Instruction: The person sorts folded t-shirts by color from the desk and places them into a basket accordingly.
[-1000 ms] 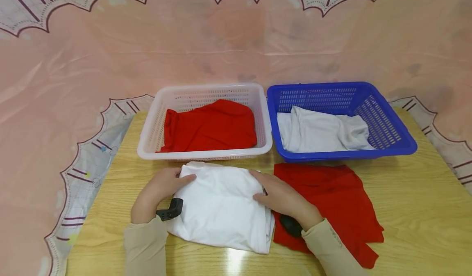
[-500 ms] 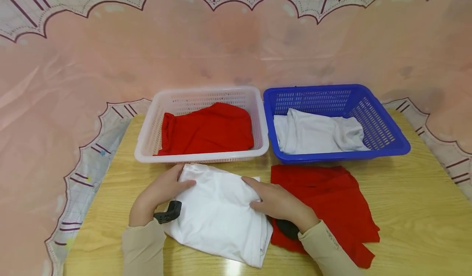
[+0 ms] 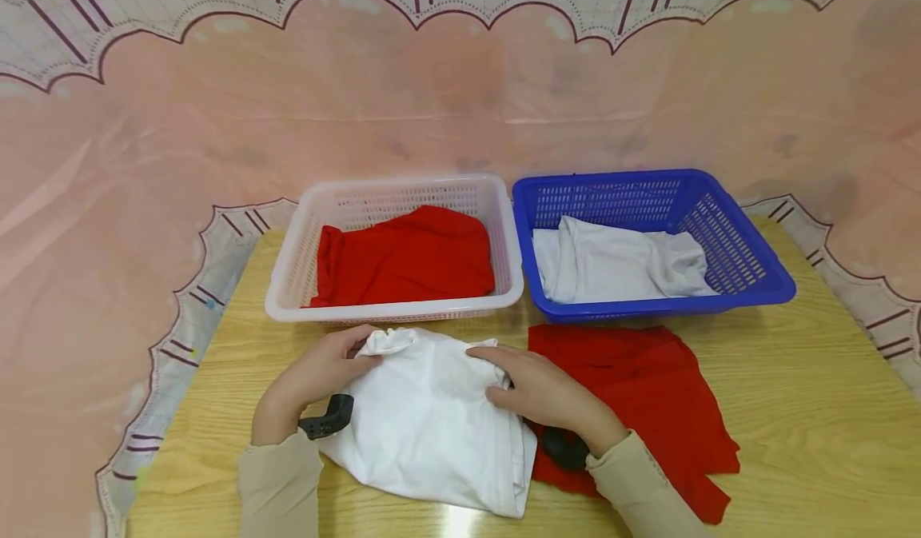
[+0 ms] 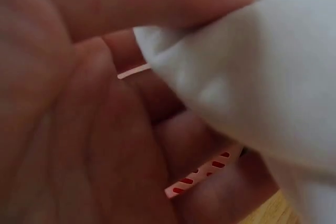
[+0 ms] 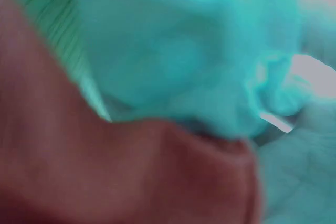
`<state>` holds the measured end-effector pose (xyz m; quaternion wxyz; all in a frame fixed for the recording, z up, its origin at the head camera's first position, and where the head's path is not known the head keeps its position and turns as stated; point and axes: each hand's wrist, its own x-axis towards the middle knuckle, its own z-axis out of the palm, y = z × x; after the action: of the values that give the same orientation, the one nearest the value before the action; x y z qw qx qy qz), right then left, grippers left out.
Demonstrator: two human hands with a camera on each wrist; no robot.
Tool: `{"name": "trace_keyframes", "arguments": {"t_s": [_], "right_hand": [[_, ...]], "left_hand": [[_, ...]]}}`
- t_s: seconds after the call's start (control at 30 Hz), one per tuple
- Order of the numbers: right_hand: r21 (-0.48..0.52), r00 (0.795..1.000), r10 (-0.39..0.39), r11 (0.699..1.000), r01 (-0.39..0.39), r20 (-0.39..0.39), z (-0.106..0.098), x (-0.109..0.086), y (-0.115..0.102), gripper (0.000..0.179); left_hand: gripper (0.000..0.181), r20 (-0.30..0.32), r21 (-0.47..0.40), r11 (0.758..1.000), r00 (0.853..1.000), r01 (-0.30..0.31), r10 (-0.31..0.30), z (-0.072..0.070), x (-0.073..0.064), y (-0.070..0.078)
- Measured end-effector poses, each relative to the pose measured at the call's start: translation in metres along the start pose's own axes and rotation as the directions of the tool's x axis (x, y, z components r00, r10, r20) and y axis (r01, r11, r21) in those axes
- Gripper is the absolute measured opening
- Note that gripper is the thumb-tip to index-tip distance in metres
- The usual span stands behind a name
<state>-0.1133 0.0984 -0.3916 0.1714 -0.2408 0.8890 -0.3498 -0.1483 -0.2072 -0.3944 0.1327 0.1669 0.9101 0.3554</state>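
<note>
A white folded garment (image 3: 439, 426) lies on the wooden table in front of the baskets. My left hand (image 3: 320, 374) grips its upper left corner, thumb on top and fingers beneath; the left wrist view shows the white cloth (image 4: 252, 77) between thumb and fingers. On its upper right side, my right hand (image 3: 543, 386) pinches the cloth between thumb and fingers. The right wrist view is blurred and tinted. A red garment (image 3: 633, 394) lies flat to the right, partly under my right forearm.
Behind the white garment stands a white basket (image 3: 403, 312) with red cloth (image 3: 410, 254) in it. Beside it a blue basket (image 3: 662, 308) holds white cloth (image 3: 619, 262). A patterned curtain (image 3: 432, 106) hangs behind the table (image 3: 806, 378).
Both hands still hold the white garment. Its top left edge has been turned up near my left fingers, and its lower right corner has shifted slightly. The camera view has tilted slightly.
</note>
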Motion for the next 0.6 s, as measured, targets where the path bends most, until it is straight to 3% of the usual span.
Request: {"name": "trace_keyframes", "arguments": {"t_s": [0.2, 0.43, 0.6], "right_hand": [[0.087, 0.993, -0.050, 0.994, 0.060, -0.105, -0.004, -0.001, -0.003, 0.044], [0.199, 0.973, -0.055, 0.975, 0.101, -0.226, -0.016, -0.004, 0.004, 0.041], [0.209, 0.961, -0.033, 0.974, 0.093, -0.276, -0.023, -0.006, 0.012, 0.037]], "left_hand": [[0.022, 0.015, -0.062, 0.998, 1.000, -0.023, 0.024, 0.002, 0.002, 0.002], [0.036, 0.032, -0.218, 0.976, 0.999, -0.014, 0.022, 0.005, 0.004, 0.005], [0.038, 0.014, -0.222, 0.975, 1.000, 0.008, -0.005, 0.012, 0.007, 0.003]]}}
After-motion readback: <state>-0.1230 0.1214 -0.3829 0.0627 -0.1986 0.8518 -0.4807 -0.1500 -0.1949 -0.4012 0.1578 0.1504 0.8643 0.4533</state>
